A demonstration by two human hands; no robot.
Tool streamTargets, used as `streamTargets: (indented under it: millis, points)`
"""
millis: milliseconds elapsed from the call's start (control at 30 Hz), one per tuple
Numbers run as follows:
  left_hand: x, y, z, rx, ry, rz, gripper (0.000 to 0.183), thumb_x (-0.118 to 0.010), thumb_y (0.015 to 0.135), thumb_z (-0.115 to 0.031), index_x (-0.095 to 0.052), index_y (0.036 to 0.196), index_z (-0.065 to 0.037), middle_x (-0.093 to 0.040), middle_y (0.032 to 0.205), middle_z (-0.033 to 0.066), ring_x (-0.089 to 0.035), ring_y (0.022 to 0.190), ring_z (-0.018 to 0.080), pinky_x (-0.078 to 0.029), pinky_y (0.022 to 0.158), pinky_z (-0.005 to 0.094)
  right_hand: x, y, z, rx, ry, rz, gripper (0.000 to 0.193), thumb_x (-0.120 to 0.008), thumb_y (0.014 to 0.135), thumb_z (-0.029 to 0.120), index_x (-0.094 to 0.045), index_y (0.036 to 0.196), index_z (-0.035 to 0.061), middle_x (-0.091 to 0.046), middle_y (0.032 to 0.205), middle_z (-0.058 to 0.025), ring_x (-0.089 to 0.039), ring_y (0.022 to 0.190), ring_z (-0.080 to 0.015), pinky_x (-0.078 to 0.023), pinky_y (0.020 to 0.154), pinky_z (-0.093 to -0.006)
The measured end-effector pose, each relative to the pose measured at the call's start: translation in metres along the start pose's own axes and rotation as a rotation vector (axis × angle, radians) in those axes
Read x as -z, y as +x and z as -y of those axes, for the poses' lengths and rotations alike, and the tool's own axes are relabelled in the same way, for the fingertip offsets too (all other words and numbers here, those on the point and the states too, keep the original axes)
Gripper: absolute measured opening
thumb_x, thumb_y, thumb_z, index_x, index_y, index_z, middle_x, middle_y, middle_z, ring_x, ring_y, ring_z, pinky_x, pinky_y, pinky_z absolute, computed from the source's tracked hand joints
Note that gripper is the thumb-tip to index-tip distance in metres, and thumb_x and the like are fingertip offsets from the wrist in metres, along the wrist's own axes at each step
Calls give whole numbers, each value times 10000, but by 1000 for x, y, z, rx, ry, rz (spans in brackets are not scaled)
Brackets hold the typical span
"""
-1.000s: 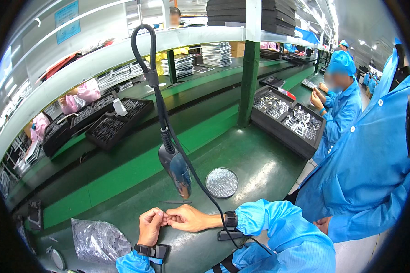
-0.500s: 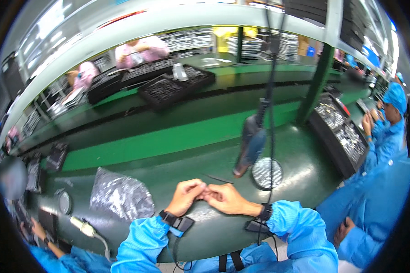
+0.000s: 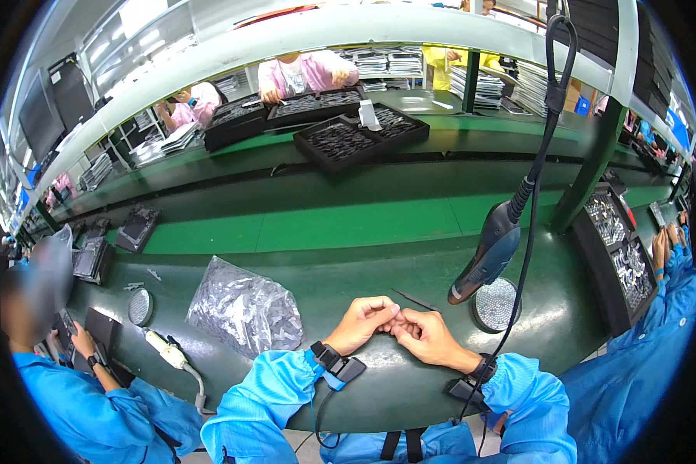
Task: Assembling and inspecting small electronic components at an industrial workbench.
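Observation:
My left hand (image 3: 361,323) and my right hand (image 3: 431,340) meet above the green bench (image 3: 348,271). Thumbs and fingers are pinched together at the tips. Whatever they hold is too small or hidden to make out. A thin dark pointed tool (image 3: 414,299) lies on the bench just beyond my fingers. To the right of it an electric screwdriver (image 3: 489,251) hangs tilted on its cable, its tip down near a round dish (image 3: 496,305) of tiny parts. Left of my hands rests a clear plastic bag (image 3: 243,309) filled with dark pieces.
A black divided tray (image 3: 615,259) of shiny parts stands on the right, beside a co-worker in blue. At the left are a second round dish (image 3: 141,307), a white-handled tool (image 3: 166,349) and another co-worker. Black trays (image 3: 356,139) and people in pink lie across the bench.
My view has swung left, so the bench and its things sit farther right in the picture. My hands stay pinched together in much the same place on the bench.

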State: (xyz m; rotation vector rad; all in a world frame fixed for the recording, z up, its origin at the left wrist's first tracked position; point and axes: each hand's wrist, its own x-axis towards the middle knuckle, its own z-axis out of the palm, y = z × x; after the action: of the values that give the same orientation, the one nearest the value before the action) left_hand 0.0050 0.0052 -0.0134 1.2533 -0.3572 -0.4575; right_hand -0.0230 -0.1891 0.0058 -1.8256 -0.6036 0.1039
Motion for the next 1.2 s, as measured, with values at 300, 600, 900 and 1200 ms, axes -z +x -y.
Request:
streamTargets:
  millis: [300,600,900,1200]
  points:
    - [0,2,1,7,-7,-5,225,-562,1018,-219,-667,922,-44,-655,873,0,-536,760,45,-444,698,210,0,1,1,14,30,-9,137,-634,855,14,-651,981,-36,-700,815,-34,-557,637,-24,-467,564,-218]
    - [1,3,4,-12,-6,22,228,-564,1016,-210,-670,931,-27,-645,860,-3,-518,740,48,-424,678,210,-4,-2,-6,35,-5,-35,127,-652,876,56,-670,975,-20,-635,692,3,-464,554,-10,-389,500,-214]
    - [5,0,9,-19,-38,9,208,-591,1000,-216,-664,944,-30,-621,852,-20,-518,744,45,-440,676,210,-10,4,-7,6,-3,-39,119,-676,875,79,-681,947,-16,-590,638,17,-444,538,-12,-374,486,-225]
    - [-5,10,19,-102,-89,40,235,-588,1003,-220,-624,871,-28,-634,798,-6,-594,716,47,-492,607,203,-12,-4,-17,12,98,-80,189,-575,916,103,-652,1001,-48,-655,802,-31,-545,603,-69,-434,536,-215]
